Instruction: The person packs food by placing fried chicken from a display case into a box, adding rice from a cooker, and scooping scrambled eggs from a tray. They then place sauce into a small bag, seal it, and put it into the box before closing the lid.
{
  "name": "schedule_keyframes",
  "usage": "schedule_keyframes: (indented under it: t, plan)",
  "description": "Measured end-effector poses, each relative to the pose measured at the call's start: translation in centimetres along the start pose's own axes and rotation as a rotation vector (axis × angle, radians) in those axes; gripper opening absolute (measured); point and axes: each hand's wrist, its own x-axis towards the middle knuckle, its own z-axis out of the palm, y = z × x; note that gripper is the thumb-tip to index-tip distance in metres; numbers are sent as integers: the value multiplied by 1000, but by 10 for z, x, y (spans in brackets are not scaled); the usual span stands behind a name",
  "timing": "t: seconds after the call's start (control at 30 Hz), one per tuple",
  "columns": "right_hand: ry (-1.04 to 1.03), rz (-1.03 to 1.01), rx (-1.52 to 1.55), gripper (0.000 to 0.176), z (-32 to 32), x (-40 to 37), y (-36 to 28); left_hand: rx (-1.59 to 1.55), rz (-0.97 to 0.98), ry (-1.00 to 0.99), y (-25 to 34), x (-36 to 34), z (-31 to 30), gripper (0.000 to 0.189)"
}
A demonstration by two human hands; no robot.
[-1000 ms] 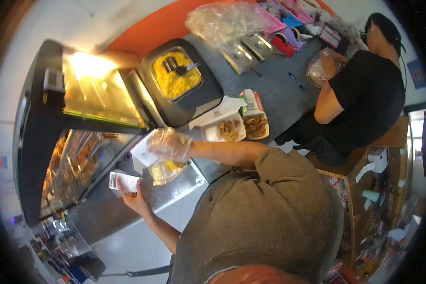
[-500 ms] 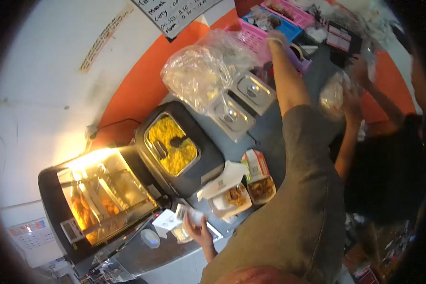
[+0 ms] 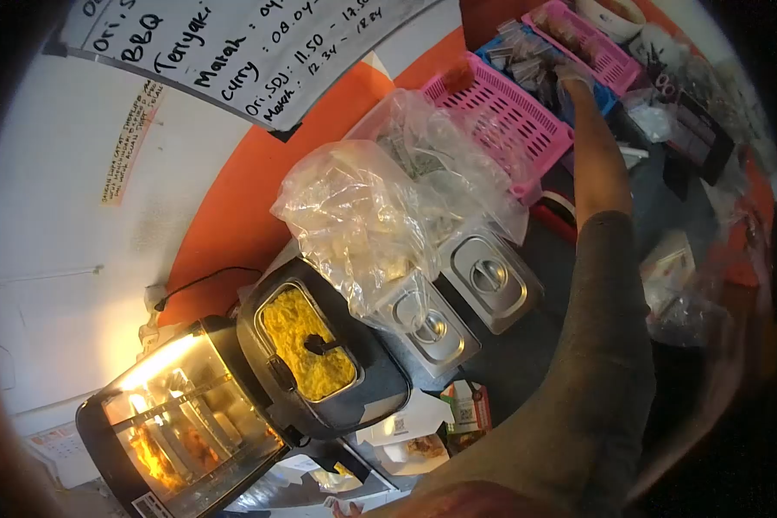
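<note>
My right hand [image 3: 571,79], in a thin clear glove, reaches far across the counter into a blue basket [image 3: 527,53] of small dark packets. Its fingers are down among the packets, and I cannot tell whether they grip one. My sleeved right arm [image 3: 596,345] runs from the bottom of the view up to that basket. Only a sliver of my left hand [image 3: 344,509] shows at the bottom edge, near an open white food box [image 3: 419,447] with fried pieces in it.
A black cooker of yellow rice [image 3: 309,352] stands beside a lit glass warmer [image 3: 181,432]. Two lidded steel pans [image 3: 462,302] sit under clear plastic bags [image 3: 363,216]. Pink baskets [image 3: 509,125] stand near the blue one. A handwritten board [image 3: 250,43] hangs on the wall. Blurred bags lie at the right.
My right hand has left the box by the warmer and stretched to the far blue basket. The view has tilted up, so my left hand with its paper slip has dropped to the edge.
</note>
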Motion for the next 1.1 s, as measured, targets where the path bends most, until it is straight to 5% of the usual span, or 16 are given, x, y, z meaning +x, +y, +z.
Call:
schedule_keyframes:
  t: [0.13,0.2,0.3,0.4,0.47,0.5,0.53,0.57,0.63,0.7,0.83,0.9,0.97,1.03,1.1]
  plan:
    - [-71,-42,13,41,31,31,18,19,-15,-22,-14,8,1,50]
    - [67,42,47,41,32,19,9,28,-10,-16,-25,10,-2,50]
    - [584,139,100,36,0,-7,2,21,17,12,-54,5,-11,51]
    - [808,2,523,33,-22,-42,-10,-27,-54,46,-11,-19,-27,52]
    - [602,-103,1140,31,-41,-98,-35,115,46,84,-37,-33,-27,53]
    - [398,-131,1466,30,-52,-134,-52,108,-82,91,-44,-43,-30,52]
    - [132,-152,1757,30,-64,-169,-69,-138,-223,146,-53,-49,-22,49]
    - [-208,-156,2027,29,-78,-212,-86,75,-104,193,-25,-52,-34,45]
    - [-833,-139,2237,29,-105,-312,-132,-101,-146,260,-23,-54,-39,40]
    - [-575,-138,1866,27,-97,-406,-177,-190,-154,290,-29,-59,-46,39]
    - [-886,-707,909,19,-104,-693,-266,-292,-179,323,-94,-61,-29,43]
    - [-1302,-495,888,10,-101,-810,-284,-412,-197,364,-135,-50,-18,46]
    - [-1629,-633,1184,11,-7,-887,-263,-378,-142,320,-158,-26,-19,50]
    - [-1048,-1181,487,11,20,-950,-262,-490,-41,210,-168,2,-18,54]
    - [-822,-1156,480,13,46,-977,-246,-735,-70,101,-176,31,2,56]
